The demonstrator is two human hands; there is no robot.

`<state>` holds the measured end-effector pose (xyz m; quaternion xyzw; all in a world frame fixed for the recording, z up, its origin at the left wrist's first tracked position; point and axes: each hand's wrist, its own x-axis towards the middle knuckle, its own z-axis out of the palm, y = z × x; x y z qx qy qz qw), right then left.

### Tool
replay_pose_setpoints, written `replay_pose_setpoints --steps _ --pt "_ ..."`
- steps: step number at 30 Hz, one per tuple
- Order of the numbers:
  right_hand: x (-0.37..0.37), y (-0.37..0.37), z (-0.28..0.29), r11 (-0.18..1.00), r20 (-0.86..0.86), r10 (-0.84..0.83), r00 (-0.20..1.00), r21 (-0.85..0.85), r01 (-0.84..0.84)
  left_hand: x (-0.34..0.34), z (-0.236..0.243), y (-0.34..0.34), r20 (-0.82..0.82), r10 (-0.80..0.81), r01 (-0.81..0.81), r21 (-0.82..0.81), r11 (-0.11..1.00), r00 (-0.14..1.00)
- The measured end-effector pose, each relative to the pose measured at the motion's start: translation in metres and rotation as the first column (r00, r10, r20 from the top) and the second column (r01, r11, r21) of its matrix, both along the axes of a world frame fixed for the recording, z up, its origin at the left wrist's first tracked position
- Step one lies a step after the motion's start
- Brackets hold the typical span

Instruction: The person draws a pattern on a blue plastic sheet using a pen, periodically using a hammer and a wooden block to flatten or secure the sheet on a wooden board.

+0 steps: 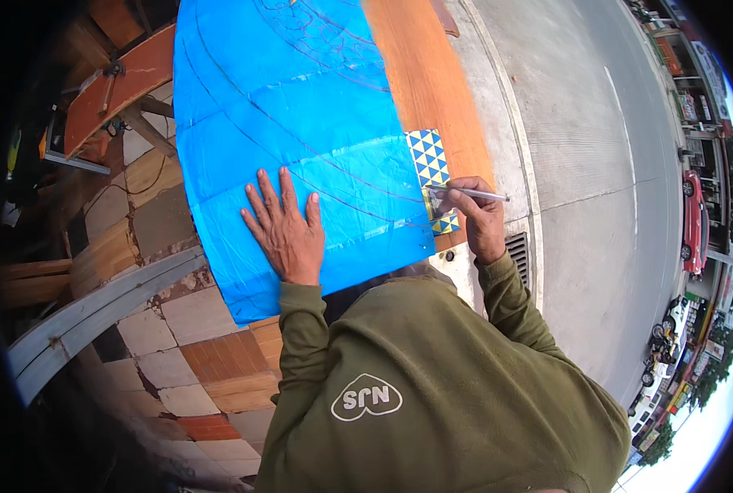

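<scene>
A large blue sheet (288, 107) with drawn dark curved lines lies over a wooden board (416, 66). My left hand (282, 226) rests open on the sheet, fingers spread, palm down. At the sheet's right edge is a piece with blue and yellow triangles (426, 156). My right hand (477, 218) grips a slim silver pen (490, 195), its tip end low on the patterned piece, beside the edge of the blue sheet. The exact point of the tip is too small to make out.
A reddish board on a stand (115, 86) is at upper left, a curved grey metal beam (111, 308) at lower left, over patchwork tiles (189, 378). Pavement (576, 140) with a drain grate (518, 259) lies at right, beyond it a road with parked cars (693, 222).
</scene>
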<state>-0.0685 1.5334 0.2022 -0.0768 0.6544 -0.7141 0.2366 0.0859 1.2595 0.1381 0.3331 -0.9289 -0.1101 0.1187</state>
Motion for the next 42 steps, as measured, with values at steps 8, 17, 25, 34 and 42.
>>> replay_pose_setpoints --steps 8,17,25,34,42 --pt "-0.103 -0.026 -0.006 0.981 -0.146 0.184 0.972 -0.040 -0.192 -0.004 -0.006 -0.004 -0.030 0.088 -0.090 -0.054 0.994 0.996" --pt "-0.143 -0.081 -0.033 0.776 -0.173 0.601 0.780 -0.106 -0.622 0.000 -0.008 -0.006 -0.056 0.058 -0.067 -0.179 0.982 0.997" --pt "-0.129 -0.142 -0.032 0.629 -0.272 0.724 0.634 -0.117 -0.769 -0.001 -0.007 -0.001 -0.014 0.063 -0.065 -0.175 0.982 0.998" --pt "-0.196 -0.154 0.000 0.634 -0.462 0.602 0.652 -0.220 -0.741 -0.034 -0.006 0.005 -0.054 0.164 -0.172 -0.250 0.953 0.985" --pt "-0.215 -0.124 0.009 0.730 -0.428 0.496 0.755 -0.265 -0.630 -0.041 -0.005 0.008 -0.022 0.190 -0.189 -0.281 0.941 0.981"
